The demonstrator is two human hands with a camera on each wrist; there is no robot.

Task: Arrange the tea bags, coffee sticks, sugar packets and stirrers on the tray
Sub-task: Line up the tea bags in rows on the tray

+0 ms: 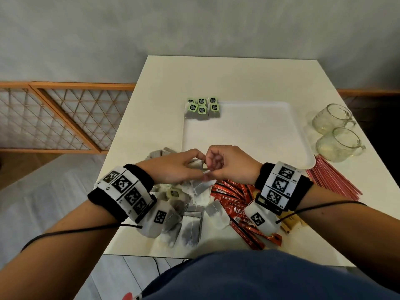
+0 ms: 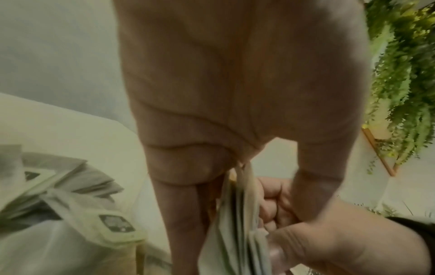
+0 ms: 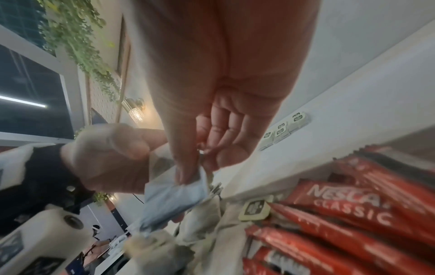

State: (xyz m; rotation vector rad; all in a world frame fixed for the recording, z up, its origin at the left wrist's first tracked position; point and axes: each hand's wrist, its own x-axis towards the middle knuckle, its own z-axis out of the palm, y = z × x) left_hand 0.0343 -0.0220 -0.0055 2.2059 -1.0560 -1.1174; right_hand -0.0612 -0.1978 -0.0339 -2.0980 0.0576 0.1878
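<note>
Both hands meet over the white tray's near edge, your left hand and right hand pinching grey paper tea bags; square them, then set them beside the green-tagged row at its far-left corner.

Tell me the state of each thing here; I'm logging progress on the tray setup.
Tray: mostly bare, six tea bags in two neat rows at its far left corner.
Loose tea bags: jumbled on the table, off the tray.
Held tea bags: small stack pinched between left hand and right hand.
Coffee sticks: heaped, off the tray.
Stirrers: bundled beside the tray.
Glass cups: lying on their sides, empty.
</note>
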